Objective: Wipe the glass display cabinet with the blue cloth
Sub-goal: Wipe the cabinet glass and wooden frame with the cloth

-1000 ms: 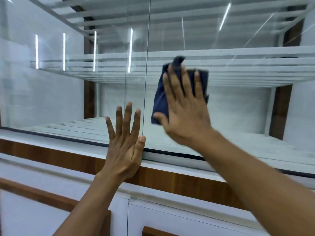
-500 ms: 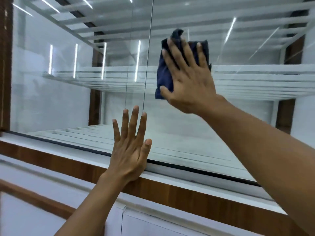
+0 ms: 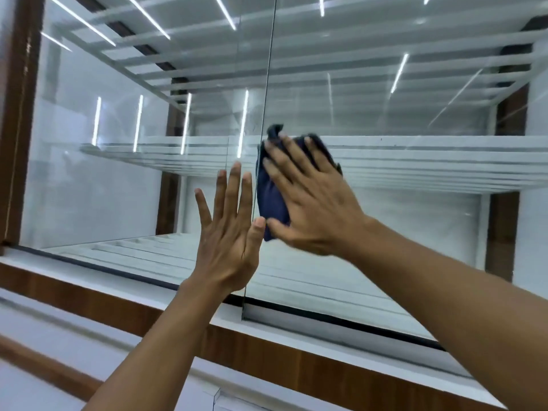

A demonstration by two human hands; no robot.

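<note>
While the right hand [image 3: 314, 209] presses the blue cloth [image 3: 271, 200] flat against the glass display cabinet [image 3: 415, 232], its fingers [image 3: 292, 157] lie straight and spread over the cloth. The cloth sits at mid-height, just right of the vertical seam [image 3: 267, 84] between panes, level with the white shelf [image 3: 430, 161] inside. Just left, the left hand [image 3: 228, 244] rests flat on the glass, fingers straight, holding nothing.

**The tally at the glass**

I had two hands up, my left hand [image 3: 228, 232] and my right hand [image 3: 314, 209]. There was one blue cloth [image 3: 271, 200] and one glass display cabinet [image 3: 20, 129]. Its front showed two panes, a left pane [image 3: 118, 188] and a right pane [image 3: 415, 232]. Inside I counted one white shelf [image 3: 415, 161]. Four upright bright strips [image 3: 138, 123] showed in the left pane.
</note>
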